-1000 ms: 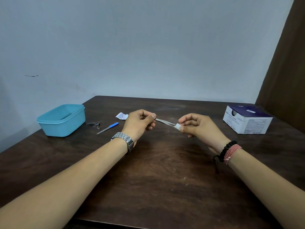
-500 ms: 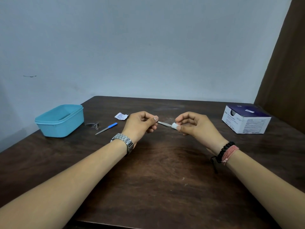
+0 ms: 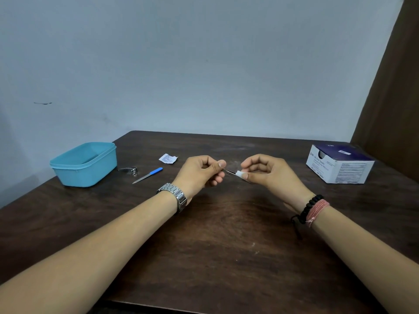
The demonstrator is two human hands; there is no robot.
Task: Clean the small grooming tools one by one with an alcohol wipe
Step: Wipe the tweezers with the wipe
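Tweezers (image 3: pixel 229 172), thin and metal, held in the air above the dark wooden table (image 3: pixel 215 245), roughly over its middle. Left hand (image 3: pixel 199 174) pinches one end between thumb and curled fingers. Right hand (image 3: pixel 267 172) pinches a small white alcohol wipe (image 3: pixel 239 173) folded around the tweezers further along; a short length of metal shows between the two hands. The far tip past the wipe is hard to make out.

Left wrist carries a steel watch (image 3: pixel 175 196). Right wrist carries a black bead bracelet (image 3: pixel 309 206) and a pink thread band (image 3: pixel 317 211) just beside it.

Left of the tweezers, lying on the table: a nail file (image 3: pixel 147 175) with a blue handle, then a nail clipper (image 3: pixel 129 169) just beyond it, then a light blue plastic tub (image 3: pixel 84 164), open-topped, nearest the table's left edge. A torn white wipe packet (image 3: pixel 168 158) lies behind the file, toward the wall.

Well to the right of the tweezers, a white and purple box (image 3: pixel 340 165) sits near the table's far right corner.
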